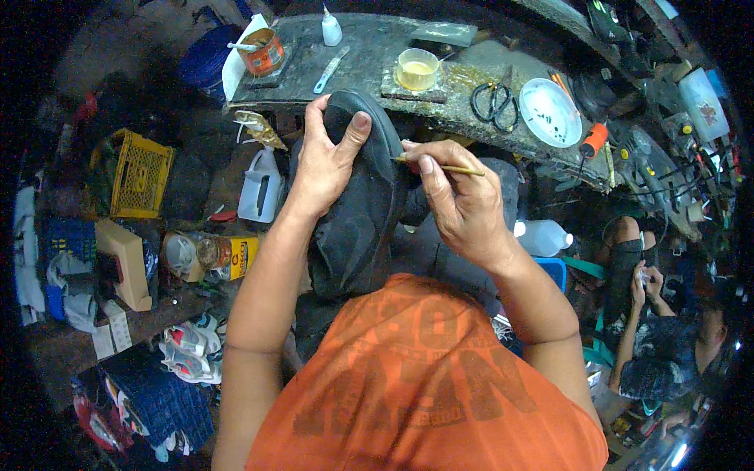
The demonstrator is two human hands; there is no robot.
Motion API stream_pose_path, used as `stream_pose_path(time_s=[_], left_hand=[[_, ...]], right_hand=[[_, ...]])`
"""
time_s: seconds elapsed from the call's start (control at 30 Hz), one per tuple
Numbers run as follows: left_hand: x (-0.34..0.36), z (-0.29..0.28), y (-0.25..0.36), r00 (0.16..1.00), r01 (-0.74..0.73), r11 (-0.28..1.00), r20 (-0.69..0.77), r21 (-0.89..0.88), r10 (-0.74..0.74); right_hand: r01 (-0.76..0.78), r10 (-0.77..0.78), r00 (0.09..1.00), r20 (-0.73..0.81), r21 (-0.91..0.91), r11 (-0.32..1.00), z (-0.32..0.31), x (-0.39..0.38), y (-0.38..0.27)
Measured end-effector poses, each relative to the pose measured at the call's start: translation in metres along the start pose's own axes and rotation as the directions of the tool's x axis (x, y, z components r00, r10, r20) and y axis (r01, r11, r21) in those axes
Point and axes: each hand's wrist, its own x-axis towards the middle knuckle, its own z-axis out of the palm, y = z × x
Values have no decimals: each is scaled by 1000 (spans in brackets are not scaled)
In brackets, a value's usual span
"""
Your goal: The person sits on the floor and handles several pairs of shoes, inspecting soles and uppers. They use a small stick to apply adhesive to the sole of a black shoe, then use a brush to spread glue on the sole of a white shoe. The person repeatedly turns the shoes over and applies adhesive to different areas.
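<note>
Evidently, the left hand (pixel 328 165) clasped a black shoe (pixel 353 228) on the near side of the workbench (pixel 369 47); the right hand (pixel 463 204) pinched a thin tool (pixel 462 169) at its edge. A slackening left grip could probably let the shoe turn, making the tool skid.

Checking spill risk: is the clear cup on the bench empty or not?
Not empty: pale yellow contents show inside the clear cup, with no lid on it. Fill level: cannot tell.
</note>
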Motion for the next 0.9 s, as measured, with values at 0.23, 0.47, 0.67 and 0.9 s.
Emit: stream_pose_path(time_s=[0.23, 0.47, 0.67, 0.9], left_hand=[[-1, -1, -3, 999, 35, 996, 5, -85, -34], [1, -2, -5, 999, 46, 997, -26, -66, -48], [12, -8, -10, 981, 176, 957, -41, -230, -190], [34, -32, -31, 899, 391, 811, -9, -435, -438]], right_hand=[[-62, 62, 998, 26, 19, 998, 5, -11, 3], [-48, 46, 998, 37, 49, 998, 10, -16, 8], [-114, 116, 993, 3, 202, 973, 16, -21, 14], [-609, 551, 778, 303, 581, 541, 26, -48, 25]])
